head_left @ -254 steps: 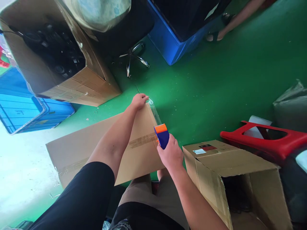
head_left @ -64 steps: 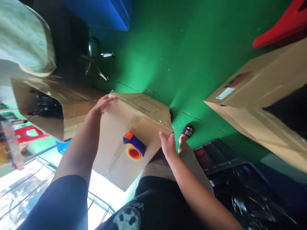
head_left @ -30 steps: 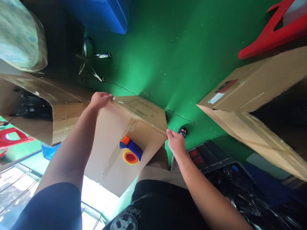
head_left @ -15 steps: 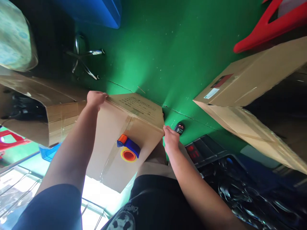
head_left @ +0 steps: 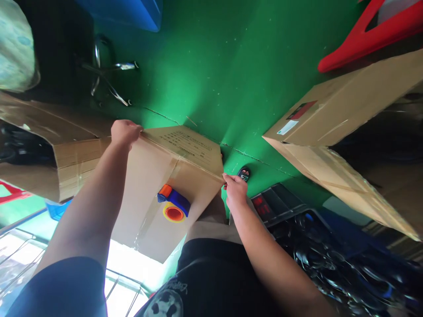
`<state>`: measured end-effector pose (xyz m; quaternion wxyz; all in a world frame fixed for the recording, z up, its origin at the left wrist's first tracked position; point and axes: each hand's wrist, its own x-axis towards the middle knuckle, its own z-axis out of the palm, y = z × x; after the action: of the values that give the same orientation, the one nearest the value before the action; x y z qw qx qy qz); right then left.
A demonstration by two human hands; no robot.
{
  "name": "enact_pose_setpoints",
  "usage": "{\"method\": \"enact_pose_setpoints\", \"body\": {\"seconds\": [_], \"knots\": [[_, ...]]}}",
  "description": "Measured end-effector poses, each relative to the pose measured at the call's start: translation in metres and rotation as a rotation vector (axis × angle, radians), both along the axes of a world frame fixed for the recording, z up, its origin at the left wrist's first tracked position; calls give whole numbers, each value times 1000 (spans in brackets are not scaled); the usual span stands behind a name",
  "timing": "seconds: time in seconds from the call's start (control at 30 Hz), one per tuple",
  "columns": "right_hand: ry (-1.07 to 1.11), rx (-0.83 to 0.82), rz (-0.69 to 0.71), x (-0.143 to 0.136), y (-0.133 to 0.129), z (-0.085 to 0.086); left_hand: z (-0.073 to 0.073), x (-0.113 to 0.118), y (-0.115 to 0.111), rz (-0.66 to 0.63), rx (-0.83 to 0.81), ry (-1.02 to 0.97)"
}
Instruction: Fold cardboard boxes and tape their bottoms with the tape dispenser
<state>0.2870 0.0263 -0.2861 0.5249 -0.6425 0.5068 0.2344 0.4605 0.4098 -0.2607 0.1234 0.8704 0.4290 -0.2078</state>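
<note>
A taped cardboard box (head_left: 145, 176) with dark printing on its far side is in front of my legs. My left hand (head_left: 124, 131) is closed on its far left top corner. At the right top corner my right hand (head_left: 235, 187) pinches the edge with thumb and fingers. On the box's top lies a blue and orange tape dispenser (head_left: 178, 201) holding a yellow-rimmed roll, beside the strip of clear tape. The undersides of both hands' grips are partly hidden.
An open cardboard box (head_left: 307, 119) stands at right, below a red plastic stool leg (head_left: 343, 48). A black crate (head_left: 280, 202) with dark glossy items is near my right arm. Left are another open carton (head_left: 79, 154) and a chrome chair base (head_left: 109, 70).
Both hands, the box and the surroundings sit slightly farther left in view, much as if the camera turned. The grip on the box stays the same.
</note>
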Motion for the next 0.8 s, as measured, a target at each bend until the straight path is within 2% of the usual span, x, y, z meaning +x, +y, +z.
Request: {"method": "enact_pose_setpoints", "body": {"seconds": [0.13, 0.23, 0.4, 0.6, 0.8], "knots": [[58, 78, -223, 7, 9, 3, 0, 5, -8, 102, -28, 26], [72, 100, -309, 8, 14, 5, 0, 4, -10, 131, -29, 7], [92, 107, -389, 8, 17, 1, -13, -3, -12, 159, -11, -48], [86, 111, -400, 3, 22, -11, -32, -12, -17, 55, 143, -99], [101, 167, -436, -5, 25, -14, -34, -14, -17, 74, 161, -111]]}}
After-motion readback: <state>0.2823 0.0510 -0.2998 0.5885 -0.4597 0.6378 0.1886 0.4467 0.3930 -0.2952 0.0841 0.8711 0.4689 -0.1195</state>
